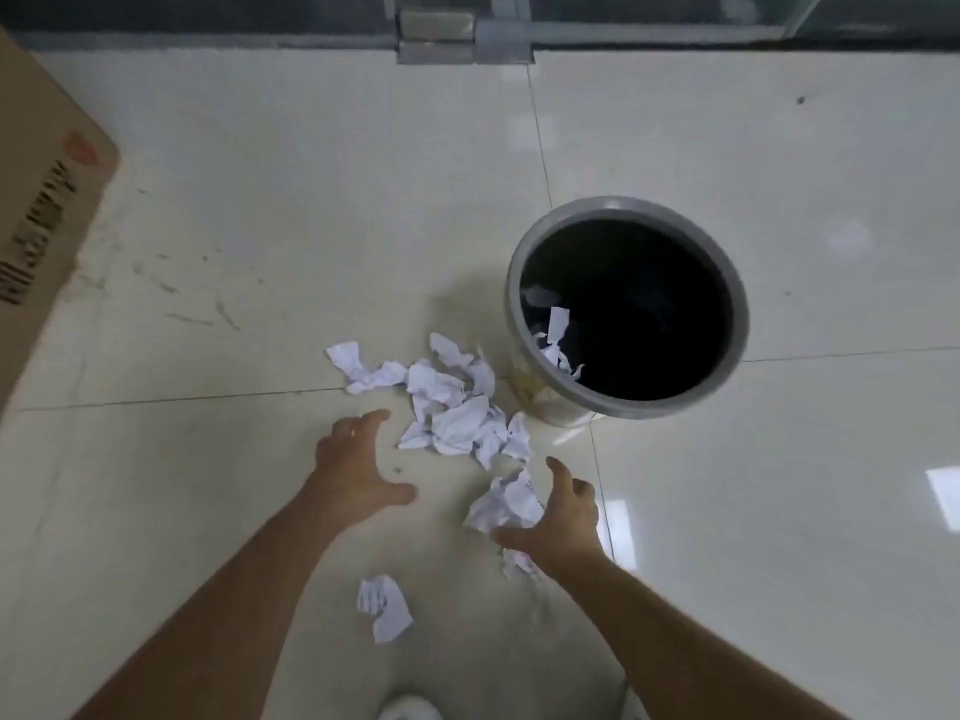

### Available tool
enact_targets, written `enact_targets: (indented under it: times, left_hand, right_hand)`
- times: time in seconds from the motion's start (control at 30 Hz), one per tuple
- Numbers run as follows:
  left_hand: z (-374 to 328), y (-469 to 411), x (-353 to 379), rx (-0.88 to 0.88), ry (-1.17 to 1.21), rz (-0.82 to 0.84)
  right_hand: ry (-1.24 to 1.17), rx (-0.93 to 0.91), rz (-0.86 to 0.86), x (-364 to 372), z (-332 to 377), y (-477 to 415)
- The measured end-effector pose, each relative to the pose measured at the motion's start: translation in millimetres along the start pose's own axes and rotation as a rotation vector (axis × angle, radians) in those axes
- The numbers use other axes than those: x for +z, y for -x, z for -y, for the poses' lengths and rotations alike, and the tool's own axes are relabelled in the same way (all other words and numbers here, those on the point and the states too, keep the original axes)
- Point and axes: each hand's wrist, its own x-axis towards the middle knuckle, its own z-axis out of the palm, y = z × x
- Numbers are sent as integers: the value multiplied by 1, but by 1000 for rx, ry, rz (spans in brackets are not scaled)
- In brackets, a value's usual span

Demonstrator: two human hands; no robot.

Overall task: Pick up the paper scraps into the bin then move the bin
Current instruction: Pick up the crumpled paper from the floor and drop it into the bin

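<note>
Pale tiled floor [727, 163]; cardboard box [41, 189] far out beyond the left hand. Left hand [353, 467] spread and empty, the main heap of paper scraps [457, 407] just past its fingertips. Right hand [558, 517] splayed, one scrap [506, 504] against its palm side, not clasped; bin [628, 309] ahead of it, a few scraps inside.

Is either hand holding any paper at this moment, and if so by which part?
Neither. The left hand and right hand are open above the paper scraps.

Head view, looking steeply down, floor [727, 148] near
</note>
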Motion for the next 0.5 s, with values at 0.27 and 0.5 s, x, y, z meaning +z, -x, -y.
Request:
enact_targets:
  times: [0.27,0.5]
  left_hand:
    - [9,-141,7,23,-350,-90]
    - [-24,-138,58,284,-487,58]
  right_hand:
    - [235,-139,44,46,-26,-90]
    - [377,-291,58,54,8,-110]
